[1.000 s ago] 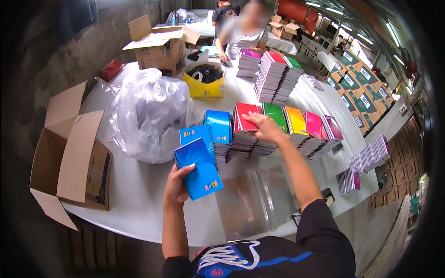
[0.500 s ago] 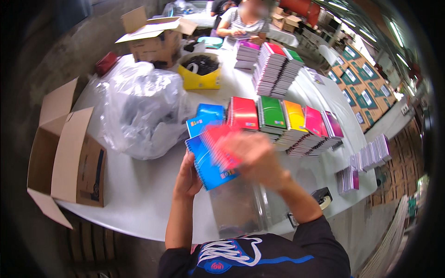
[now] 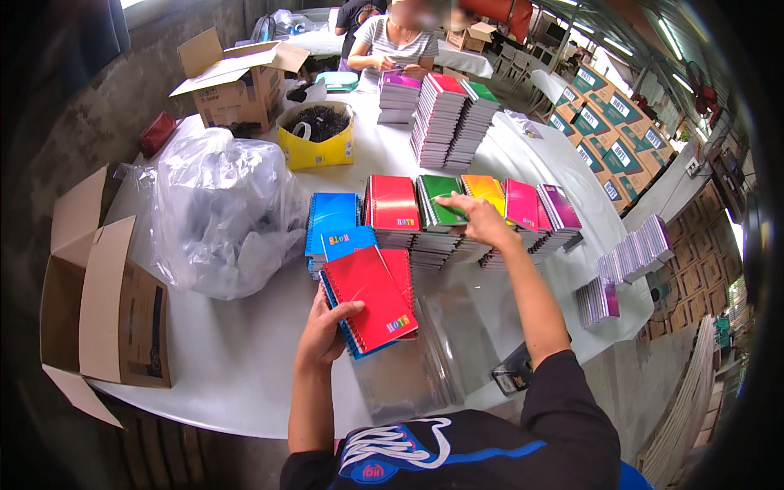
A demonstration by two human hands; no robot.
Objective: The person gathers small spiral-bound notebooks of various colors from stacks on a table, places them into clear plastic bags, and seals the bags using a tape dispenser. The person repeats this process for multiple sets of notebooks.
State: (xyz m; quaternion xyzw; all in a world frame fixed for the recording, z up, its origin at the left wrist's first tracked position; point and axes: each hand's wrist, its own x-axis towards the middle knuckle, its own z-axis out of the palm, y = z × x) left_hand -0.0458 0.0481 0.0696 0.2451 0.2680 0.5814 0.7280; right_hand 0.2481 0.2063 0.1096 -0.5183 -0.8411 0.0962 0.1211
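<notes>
My left hand (image 3: pixel 322 331) holds a small fan of spiral notebooks, a red one (image 3: pixel 373 298) on top and blue ones under it, just above the white table (image 3: pixel 220 359). My right hand (image 3: pixel 480 219) reaches forward and rests its fingers on the green notebook stack (image 3: pixel 437 202). That stack stands in a row with a blue stack (image 3: pixel 331 214), a red stack (image 3: pixel 394 204), a yellow stack (image 3: pixel 483 189), a pink stack (image 3: pixel 521 202) and a purple stack (image 3: pixel 558 206).
A crumpled clear plastic bag (image 3: pixel 216 208) lies at left, an open cardboard box (image 3: pixel 94 302) at the table's left edge. Behind stand a yellow tub (image 3: pixel 317 143), another box (image 3: pixel 237 77) and tall notebook stacks (image 3: pixel 449 118). A person (image 3: pixel 392 45) works at the far end. Clear sleeves (image 3: pixel 425 359) lie near me.
My right hand laid a red notebook on the fan in my left hand, then reached forward to the green stack. The fan now shows red on top instead of blue.
</notes>
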